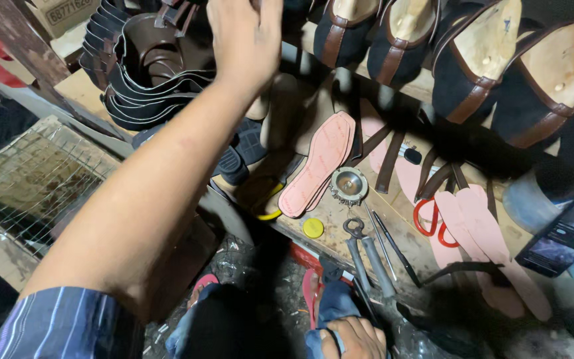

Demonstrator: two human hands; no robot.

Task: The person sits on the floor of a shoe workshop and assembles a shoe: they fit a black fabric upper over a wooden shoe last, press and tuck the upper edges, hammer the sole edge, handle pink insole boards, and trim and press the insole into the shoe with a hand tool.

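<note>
The left hand [246,36] reaches far across the scene, arm stretched from the near left in a striped sleeve, and sits at the top edge of the view beside a stack of dark shoe uppers [142,73] — its fingers curl downward, but whether they grip anything I cannot tell, since the fingertips run out of frame. The stack lies just left of that hand, at the far left of the desk [340,233]. The right hand [353,338] rests low at the near edge, fingers folded loosely on a blue-clad knee, holding nothing.

Between the hands the wooden desk carries the work things: a pink insole [318,163] lies tilted near the middle, a small round metal tin [349,184] touches its near right end, and a yellow cap [313,228] sits just near of it. Pincers [365,256] with grey handles lie to the right of the cap, thin metal tools beside them. Red-handled scissors [431,221] rest further right, against more pink insoles [486,246]. A phone [564,238] lies at the right edge. Along the far side — on a rack — dark shoes on wooden lasts [479,60] stand in a row. A wire mesh tray [31,179] sits at left.
</note>
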